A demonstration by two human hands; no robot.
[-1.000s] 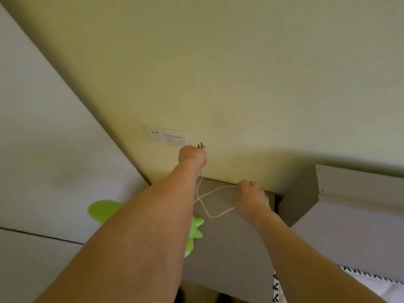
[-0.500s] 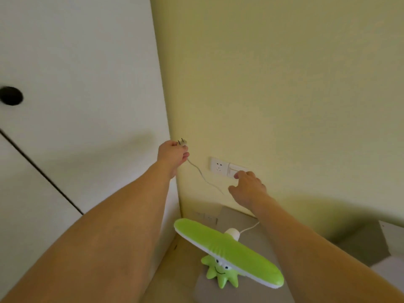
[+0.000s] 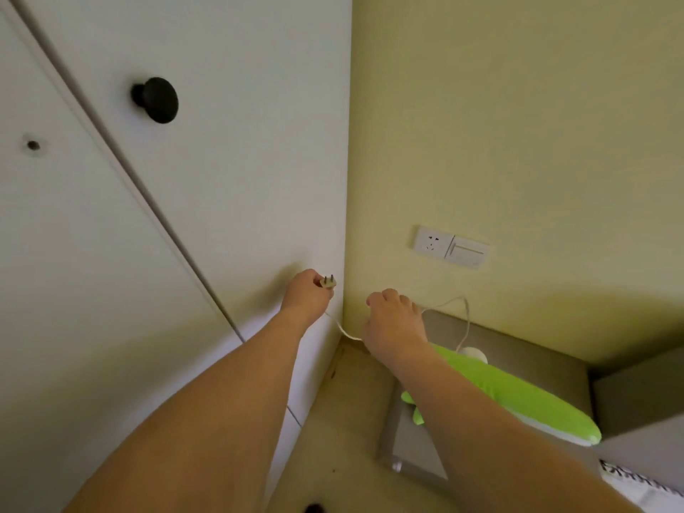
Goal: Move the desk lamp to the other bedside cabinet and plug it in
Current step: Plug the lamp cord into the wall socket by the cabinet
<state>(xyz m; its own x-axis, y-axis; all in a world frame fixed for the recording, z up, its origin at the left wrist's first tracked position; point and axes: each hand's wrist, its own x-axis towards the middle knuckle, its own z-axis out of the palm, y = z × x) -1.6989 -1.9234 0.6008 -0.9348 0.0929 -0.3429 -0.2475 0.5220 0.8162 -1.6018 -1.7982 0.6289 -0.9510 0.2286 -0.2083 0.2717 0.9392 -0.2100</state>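
The green desk lamp (image 3: 518,398) stands on the grey bedside cabinet (image 3: 525,346) at the lower right, partly hidden by my right forearm. Its white cord (image 3: 464,320) loops up from the lamp's white top. My left hand (image 3: 307,296) pinches the two-pin plug (image 3: 328,281) near the wall corner, well left of the white wall socket (image 3: 431,241). Beside it, my right hand (image 3: 392,323) is closed around the cord, below and left of the socket.
A white wardrobe door (image 3: 222,161) with a black round knob (image 3: 157,100) fills the left. A light switch (image 3: 468,251) adjoins the socket on the yellow-green wall. A bed edge with patterned fabric (image 3: 636,486) lies at the bottom right.
The view swung left and down. My left hand with the plug now sits lower beside the corner, left of the socket. My right hand dropped from the switch and holds the cord.
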